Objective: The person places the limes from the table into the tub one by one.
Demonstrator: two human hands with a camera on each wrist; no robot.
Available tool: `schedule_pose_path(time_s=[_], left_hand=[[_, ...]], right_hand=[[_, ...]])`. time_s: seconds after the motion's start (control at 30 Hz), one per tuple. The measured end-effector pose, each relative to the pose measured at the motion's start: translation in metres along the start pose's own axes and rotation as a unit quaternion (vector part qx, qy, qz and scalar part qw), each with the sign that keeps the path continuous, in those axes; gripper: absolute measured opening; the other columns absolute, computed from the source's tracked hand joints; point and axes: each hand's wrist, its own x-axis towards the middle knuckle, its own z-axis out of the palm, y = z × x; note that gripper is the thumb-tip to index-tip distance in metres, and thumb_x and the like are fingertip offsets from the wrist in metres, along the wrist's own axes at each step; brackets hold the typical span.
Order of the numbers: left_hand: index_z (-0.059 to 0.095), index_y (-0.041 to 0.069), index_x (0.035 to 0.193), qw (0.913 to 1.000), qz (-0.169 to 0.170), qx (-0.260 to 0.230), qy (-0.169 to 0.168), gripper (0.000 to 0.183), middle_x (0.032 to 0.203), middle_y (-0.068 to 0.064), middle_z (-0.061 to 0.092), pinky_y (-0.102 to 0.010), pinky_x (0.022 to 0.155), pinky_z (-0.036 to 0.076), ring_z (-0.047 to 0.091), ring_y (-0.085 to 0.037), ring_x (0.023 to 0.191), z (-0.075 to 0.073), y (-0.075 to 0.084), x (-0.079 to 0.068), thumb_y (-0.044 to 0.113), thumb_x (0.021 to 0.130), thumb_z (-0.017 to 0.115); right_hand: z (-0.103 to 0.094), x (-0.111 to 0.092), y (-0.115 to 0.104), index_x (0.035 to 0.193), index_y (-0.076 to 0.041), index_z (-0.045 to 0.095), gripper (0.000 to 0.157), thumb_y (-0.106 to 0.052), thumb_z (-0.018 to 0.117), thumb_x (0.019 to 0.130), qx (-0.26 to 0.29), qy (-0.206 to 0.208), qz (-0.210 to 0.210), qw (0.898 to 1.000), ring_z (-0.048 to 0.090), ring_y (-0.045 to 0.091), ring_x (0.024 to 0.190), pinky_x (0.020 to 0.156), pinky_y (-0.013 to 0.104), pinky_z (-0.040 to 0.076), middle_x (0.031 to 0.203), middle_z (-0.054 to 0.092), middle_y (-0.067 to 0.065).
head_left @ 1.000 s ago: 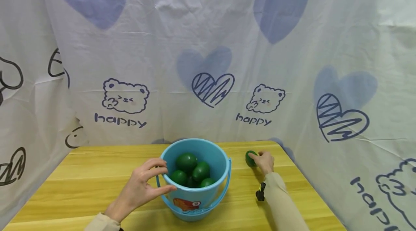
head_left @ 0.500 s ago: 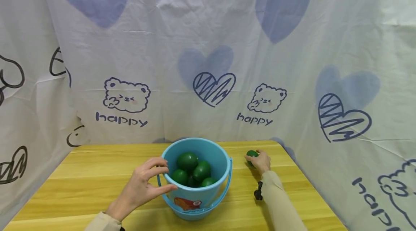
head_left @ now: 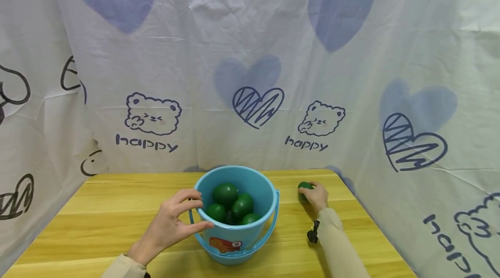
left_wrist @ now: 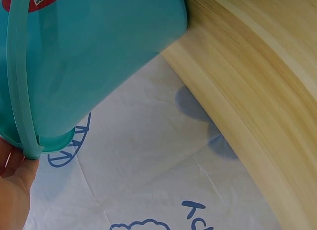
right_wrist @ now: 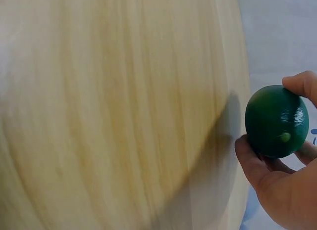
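Observation:
A light blue bucket (head_left: 261, 226) stands upright on the table with several glossy dark green limes (head_left: 225, 194) inside. My left hand (head_left: 168, 226) holds its left rim, thumb along the front and fingers at the side; in the left wrist view, only part of that hand (left_wrist: 17, 190) shows, beside the end of the bucket's handle (left_wrist: 19, 76). Right of the bucket, my right hand (head_left: 317, 195) grips a single lime (head_left: 304, 191). Seen from the right wrist, thumb and fingers surround this lime (right_wrist: 275, 118), its pale stem nub exposed.
The wood-grain table (head_left: 129, 208) ends at the back against a white cloth (head_left: 203, 95) printed with hearts and bears. More cloth hangs along both sides. A small black object (head_left: 313, 232) sits at my right wrist.
My right hand has shifted slightly left, then back to the right, its fingers changing place on the lime. The left hand and bucket stay where they were.

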Motion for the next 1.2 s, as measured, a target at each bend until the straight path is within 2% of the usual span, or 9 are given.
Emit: schedule_pose_path(time_s=[0.17, 0.37, 0.63, 0.83, 1.0, 1.2], left_hand=[[0.066, 0.024, 0.094, 1.0, -0.002, 0.002, -0.003, 0.041, 0.106, 0.008, 0.056, -0.024, 0.084, 0.048, 0.055, -0.014, 0.098, 0.0, 0.0, 0.0, 0.032, 0.059, 0.084], [0.066, 0.023, 0.094, 1.0, 0.009, 0.0, -0.003, 0.04, 0.105, 0.007, 0.056, -0.026, 0.083, 0.049, 0.055, -0.017, 0.096, 0.001, 0.0, 0.0, 0.032, 0.059, 0.084], [0.066, 0.024, 0.094, 1.0, 0.001, -0.001, -0.001, 0.04, 0.106, 0.008, 0.056, -0.025, 0.083, 0.049, 0.055, -0.015, 0.097, -0.001, -0.001, 0.0, 0.032, 0.059, 0.084], [0.066, 0.024, 0.094, 1.0, 0.002, -0.006, 0.0, 0.04, 0.106, 0.007, 0.056, -0.026, 0.082, 0.05, 0.055, -0.017, 0.097, 0.0, -0.001, -0.001, 0.032, 0.059, 0.084], [0.066, 0.022, 0.094, 0.9999, 0.01, -0.009, 0.004, 0.041, 0.106, 0.005, 0.056, -0.026, 0.082, 0.049, 0.055, -0.018, 0.096, 0.0, -0.002, 0.0, 0.03, 0.059, 0.085], [0.066, 0.022, 0.093, 1.0, 0.002, -0.004, -0.002, 0.04, 0.107, 0.007, 0.056, -0.03, 0.081, 0.051, 0.054, -0.015, 0.098, -0.001, -0.001, -0.001, 0.032, 0.059, 0.084]], right_hand=[[-0.004, -0.003, -0.001, 0.126, -0.007, 0.047, 0.056, -0.028, 0.065, 0.077, 0.039, -0.006, -0.002, 0.999, 0.044, 0.038, 0.103, 0.079, 0.047, 0.046, 0.121, 0.044, 0.023], [-0.006, -0.006, -0.008, 0.123, -0.005, 0.049, 0.05, -0.022, 0.066, 0.078, 0.086, -0.034, 0.002, 0.996, 0.049, 0.034, 0.097, 0.071, 0.041, 0.053, 0.117, 0.046, 0.021], [-0.005, -0.011, -0.024, 0.125, -0.005, 0.045, 0.053, -0.02, 0.067, 0.08, 0.156, -0.068, -0.005, 0.985, 0.046, 0.034, 0.103, 0.085, 0.045, 0.048, 0.12, 0.041, 0.02], [-0.006, -0.015, -0.033, 0.127, -0.002, 0.042, 0.053, -0.009, 0.065, 0.08, 0.218, -0.087, 0.0, 0.972, 0.047, 0.035, 0.102, 0.085, 0.043, 0.048, 0.122, 0.036, 0.022], [-0.008, -0.017, -0.042, 0.127, -0.005, 0.042, 0.054, 0.0, 0.064, 0.078, 0.263, -0.096, -0.003, 0.96, 0.049, 0.038, 0.103, 0.083, 0.041, 0.049, 0.125, 0.03, 0.022], [-0.007, -0.022, -0.051, 0.124, -0.006, 0.047, 0.053, 0.003, 0.066, 0.075, 0.27, -0.093, -0.008, 0.958, 0.05, 0.034, 0.098, 0.081, 0.039, 0.05, 0.124, 0.03, 0.021]])
